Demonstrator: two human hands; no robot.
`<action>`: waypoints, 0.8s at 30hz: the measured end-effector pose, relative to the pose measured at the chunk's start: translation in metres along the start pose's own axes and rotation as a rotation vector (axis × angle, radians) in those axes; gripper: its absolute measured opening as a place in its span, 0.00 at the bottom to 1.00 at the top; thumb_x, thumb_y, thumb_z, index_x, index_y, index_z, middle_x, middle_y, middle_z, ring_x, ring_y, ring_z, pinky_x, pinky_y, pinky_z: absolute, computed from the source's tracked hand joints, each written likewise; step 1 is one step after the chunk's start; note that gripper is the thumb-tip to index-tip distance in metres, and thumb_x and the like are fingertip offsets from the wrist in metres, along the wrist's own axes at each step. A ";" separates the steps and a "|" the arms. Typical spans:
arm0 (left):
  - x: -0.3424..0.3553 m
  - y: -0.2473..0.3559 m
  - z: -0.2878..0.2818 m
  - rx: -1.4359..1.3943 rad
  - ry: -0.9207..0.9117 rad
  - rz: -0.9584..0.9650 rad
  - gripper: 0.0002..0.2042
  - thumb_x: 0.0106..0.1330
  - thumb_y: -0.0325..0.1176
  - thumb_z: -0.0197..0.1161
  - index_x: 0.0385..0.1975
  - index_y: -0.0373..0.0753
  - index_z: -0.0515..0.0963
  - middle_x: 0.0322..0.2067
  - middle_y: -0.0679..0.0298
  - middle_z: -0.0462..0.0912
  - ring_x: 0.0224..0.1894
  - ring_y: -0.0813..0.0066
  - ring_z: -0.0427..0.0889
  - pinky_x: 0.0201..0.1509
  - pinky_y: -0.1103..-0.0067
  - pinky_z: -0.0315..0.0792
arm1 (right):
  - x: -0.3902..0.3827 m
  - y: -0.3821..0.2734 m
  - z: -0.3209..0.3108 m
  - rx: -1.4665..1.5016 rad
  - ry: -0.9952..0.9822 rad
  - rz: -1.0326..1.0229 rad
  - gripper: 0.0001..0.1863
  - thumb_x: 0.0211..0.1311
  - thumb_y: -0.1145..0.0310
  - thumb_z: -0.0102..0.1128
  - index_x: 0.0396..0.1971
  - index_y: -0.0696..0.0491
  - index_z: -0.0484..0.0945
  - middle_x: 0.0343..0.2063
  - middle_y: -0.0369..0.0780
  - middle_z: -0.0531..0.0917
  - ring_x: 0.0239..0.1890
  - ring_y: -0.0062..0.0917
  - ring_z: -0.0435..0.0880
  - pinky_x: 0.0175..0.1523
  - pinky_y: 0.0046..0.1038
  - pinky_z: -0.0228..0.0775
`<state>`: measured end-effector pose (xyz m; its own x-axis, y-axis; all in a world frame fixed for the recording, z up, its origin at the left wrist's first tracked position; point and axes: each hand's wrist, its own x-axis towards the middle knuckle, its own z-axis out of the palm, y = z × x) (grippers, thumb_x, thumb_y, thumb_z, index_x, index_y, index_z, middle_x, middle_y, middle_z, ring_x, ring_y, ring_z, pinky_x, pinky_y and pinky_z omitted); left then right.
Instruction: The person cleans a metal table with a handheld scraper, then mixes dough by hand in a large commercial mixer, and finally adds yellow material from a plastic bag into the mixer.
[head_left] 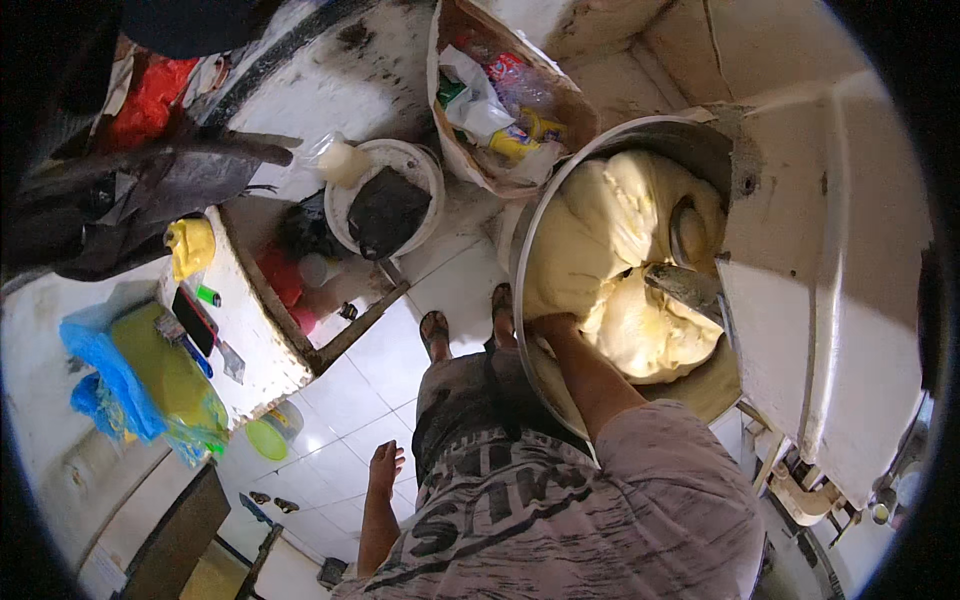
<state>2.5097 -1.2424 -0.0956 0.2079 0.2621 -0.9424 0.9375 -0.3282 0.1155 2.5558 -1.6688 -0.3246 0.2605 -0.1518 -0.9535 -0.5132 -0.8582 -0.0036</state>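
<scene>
A large mass of pale yellow dough [620, 210] fills a big metal mixing bowl [535, 235] on my right. A metal mixer arm [685, 287] presses into the dough near its middle. My right forearm reaches over the bowl's near rim. My right hand [553, 326] is down at the dough's left edge, touching it, its fingers hidden between dough and bowl wall. Well away from the bowl, my left hand [386, 464] hangs free beside my body, its fingers loosely bent and slightly apart, holding nothing.
The white mixer housing [860, 270] stands right of the bowl. Beyond it is a sack of wrappers [515, 110]. A white bucket [430, 205] with a black bag stands ahead. To the left, a white table [255, 345] carries a phone [194, 320] and yellow and blue plastic bags.
</scene>
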 end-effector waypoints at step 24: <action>0.136 0.022 -0.151 0.255 -0.256 0.287 0.22 0.61 0.49 0.49 0.51 0.42 0.64 0.43 0.61 0.76 0.39 0.70 0.75 0.41 0.73 0.66 | -0.267 0.103 -0.029 -0.196 0.586 0.406 0.14 0.39 0.63 0.63 0.29 0.51 0.79 0.35 0.44 0.80 0.39 0.33 0.80 0.45 0.33 0.71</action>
<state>2.6009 -1.0768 -0.1739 0.3436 -0.0942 -0.9344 0.7467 -0.5761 0.3326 2.4574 -1.7312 -0.0619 0.5033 -0.6656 -0.5511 -0.5211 -0.7425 0.4209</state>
